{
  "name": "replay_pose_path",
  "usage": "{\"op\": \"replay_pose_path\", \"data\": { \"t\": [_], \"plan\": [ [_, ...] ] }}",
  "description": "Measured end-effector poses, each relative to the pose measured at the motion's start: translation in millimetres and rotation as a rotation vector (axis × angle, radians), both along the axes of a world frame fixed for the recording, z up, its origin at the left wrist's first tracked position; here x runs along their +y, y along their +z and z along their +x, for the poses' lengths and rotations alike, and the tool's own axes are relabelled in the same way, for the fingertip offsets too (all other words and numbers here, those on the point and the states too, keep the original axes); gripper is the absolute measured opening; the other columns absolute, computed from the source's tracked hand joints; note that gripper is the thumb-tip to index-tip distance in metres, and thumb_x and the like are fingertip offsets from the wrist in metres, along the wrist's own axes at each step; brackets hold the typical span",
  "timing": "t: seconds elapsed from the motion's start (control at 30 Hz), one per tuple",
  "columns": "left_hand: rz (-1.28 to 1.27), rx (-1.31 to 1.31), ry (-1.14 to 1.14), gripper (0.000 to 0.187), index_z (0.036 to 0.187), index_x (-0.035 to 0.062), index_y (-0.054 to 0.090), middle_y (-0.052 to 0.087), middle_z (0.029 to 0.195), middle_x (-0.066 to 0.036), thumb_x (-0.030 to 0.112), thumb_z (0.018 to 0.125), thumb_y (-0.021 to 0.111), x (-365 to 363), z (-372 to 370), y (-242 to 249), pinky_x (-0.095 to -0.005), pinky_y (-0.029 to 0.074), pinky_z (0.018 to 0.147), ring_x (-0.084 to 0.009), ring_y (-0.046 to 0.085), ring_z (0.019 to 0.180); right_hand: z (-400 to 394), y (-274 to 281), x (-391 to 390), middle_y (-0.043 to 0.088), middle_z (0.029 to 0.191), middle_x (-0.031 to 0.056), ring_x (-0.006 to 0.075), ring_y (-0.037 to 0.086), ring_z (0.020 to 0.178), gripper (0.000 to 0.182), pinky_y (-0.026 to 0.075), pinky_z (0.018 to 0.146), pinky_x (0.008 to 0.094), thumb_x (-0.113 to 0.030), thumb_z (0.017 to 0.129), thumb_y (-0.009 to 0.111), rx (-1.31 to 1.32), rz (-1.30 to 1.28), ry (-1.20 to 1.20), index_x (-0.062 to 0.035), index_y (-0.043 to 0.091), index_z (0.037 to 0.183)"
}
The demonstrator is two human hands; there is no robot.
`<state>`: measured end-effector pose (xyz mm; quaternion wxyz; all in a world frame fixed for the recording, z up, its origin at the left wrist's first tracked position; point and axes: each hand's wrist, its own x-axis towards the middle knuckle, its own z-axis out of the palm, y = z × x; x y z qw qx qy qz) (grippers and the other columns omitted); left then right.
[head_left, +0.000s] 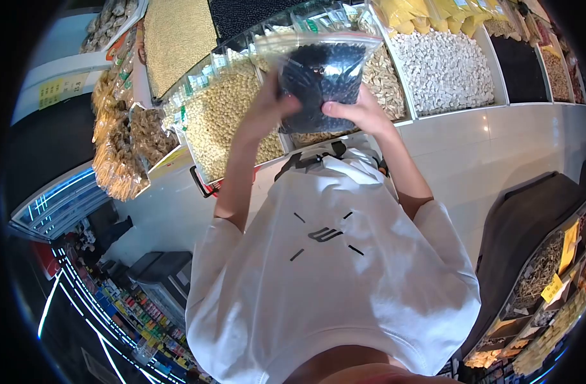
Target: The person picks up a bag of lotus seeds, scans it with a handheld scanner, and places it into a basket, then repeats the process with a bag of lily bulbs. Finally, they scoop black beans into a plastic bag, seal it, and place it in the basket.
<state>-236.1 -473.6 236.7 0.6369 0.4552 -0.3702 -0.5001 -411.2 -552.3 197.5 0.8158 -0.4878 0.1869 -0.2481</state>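
A clear zip bag of black beans point(322, 80) is held up in front of me, over the bins, its zip edge at the top. My left hand point(267, 109) grips the bag's left side and is slightly blurred. On the right side, my right hand point(360, 112) holds the bag with the thumb pressed across its front. Behind the bag are a bin of pale yellow beans point(219, 109) on the left and a bin of dried slices point(384, 83) on the right.
White cubes point(443, 70) fill a bin further right, beside a black-filled bin point(520, 67). Plastic bags of dried goods point(120, 141) hang at the left. A red and black basket edge point(206, 185) shows below the bins. Another display point(542, 269) stands at the lower right.
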Motion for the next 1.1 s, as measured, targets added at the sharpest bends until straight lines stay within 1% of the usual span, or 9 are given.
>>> {"op": "replay_pose_path", "data": {
  "t": [0.07, 0.1, 0.17, 0.3, 0.43, 0.57, 0.73, 0.83, 1.1],
  "plan": [
    [0.268, -0.160, 0.009, 0.069, 0.129, 0.0004, 0.035, 0.056, 0.112, -0.009, 0.008, 0.072, 0.073, 20, -20, -17, -0.0289, 0.045, 0.087, -0.0177, 0.055, 0.101, -11, -8, 8, 0.059, 0.104, 0.0070, 0.0150, 0.055, 0.094, 0.053, 0.044, 0.086, 0.0304, -0.014, 0.072, 0.072, 0.066, -0.012, 0.017, 0.0011, 0.048, 0.116],
    [0.289, -0.148, 0.018, 0.069, 0.129, 0.0004, 0.035, 0.056, 0.112, -0.009, 0.008, 0.072, 0.073, 25, -26, -22, -0.0289, 0.045, 0.087, -0.0177, 0.055, 0.101, -15, -12, 12, 0.059, 0.104, 0.0070, 0.0150, 0.055, 0.094, 0.053, 0.044, 0.086, 0.0304, -0.014, 0.072, 0.072, 0.076, 0.007, 0.029, 0.0011, 0.048, 0.116],
    [0.378, 0.081, 0.092, 0.064, 0.127, 0.0005, 0.038, 0.056, 0.112, -0.008, 0.004, 0.073, 0.072, 37, -41, -29, -0.0292, 0.046, 0.086, -0.0162, 0.055, 0.100, -24, -20, 22, 0.059, 0.104, 0.0069, 0.0148, 0.055, 0.095, 0.051, 0.044, 0.085, 0.0302, -0.015, 0.074, 0.071, 0.127, 0.058, 0.056, 0.0010, 0.048, 0.117],
    [0.410, 0.222, 0.196, 0.059, 0.126, 0.0004, 0.040, 0.056, 0.111, -0.008, 0.004, 0.075, 0.070, 62, -64, -33, -0.0299, 0.047, 0.084, -0.0154, 0.055, 0.099, -35, -16, 36, 0.058, 0.106, 0.0073, 0.0142, 0.054, 0.097, 0.048, 0.044, 0.086, 0.0294, -0.012, 0.078, 0.067, 0.122, 0.149, 0.126, 0.0004, 0.046, 0.119],
    [0.388, 0.312, 0.294, 0.051, 0.123, 0.0000, 0.042, 0.056, 0.110, -0.009, 0.006, 0.079, 0.067, 87, -75, -28, -0.0303, 0.048, 0.082, -0.0150, 0.056, 0.098, -36, -1, 56, 0.053, 0.115, 0.0088, 0.0143, 0.050, 0.104, 0.054, 0.041, 0.090, 0.0298, -0.014, 0.085, 0.061, 0.119, 0.123, 0.115, 0.0013, 0.035, 0.130],
    [0.359, 0.402, 0.379, 0.045, 0.123, 0.0001, 0.042, 0.056, 0.111, -0.009, 0.010, 0.084, 0.062, 123, -81, -18, -0.0298, 0.047, 0.084, -0.0150, 0.056, 0.099, -37, 11, 86, 0.051, 0.119, 0.0096, 0.0152, 0.047, 0.109, 0.054, 0.037, 0.094, 0.0300, -0.020, 0.088, 0.057, 0.230, 0.116, 0.165, 0.0019, 0.033, 0.132],
    [0.181, 0.333, 0.445, 0.046, 0.127, 0.0009, 0.039, 0.056, 0.113, -0.008, 0.015, 0.088, 0.058, 198, -74, -20, -0.0295, 0.047, 0.085, -0.0142, 0.055, 0.101, -20, 20, 147, 0.053, 0.117, 0.0080, 0.0140, 0.049, 0.105, 0.051, 0.040, 0.091, 0.0291, -0.019, 0.089, 0.057, 0.240, 0.124, 0.273, 0.0008, 0.036, 0.130],
    [0.124, 0.523, 0.502, 0.048, 0.129, 0.0021, 0.037, 0.054, 0.115, -0.008, 0.015, 0.088, 0.058, 256, -71, -11, -0.0296, 0.047, 0.086, -0.0150, 0.055, 0.102, -7, 27, 198, 0.057, 0.109, 0.0054, 0.0106, 0.052, 0.097, 0.040, 0.043, 0.084, 0.0263, -0.017, 0.088, 0.058, 0.240, 0.112, 0.322, 0.0010, 0.045, 0.122],
    [0.066, 0.518, 0.691, 0.050, 0.129, 0.0022, 0.037, 0.054, 0.115, -0.010, 0.008, 0.085, 0.059, 380, -67, -17, -0.0304, 0.049, 0.084, -0.0155, 0.056, 0.101, 23, 33, 307, 0.055, 0.111, 0.0066, 0.0127, 0.052, 0.100, 0.043, 0.042, 0.087, 0.0278, -0.018, 0.088, 0.058, 0.276, -0.068, 0.498, 0.0015, 0.043, 0.124]
  ]
}}
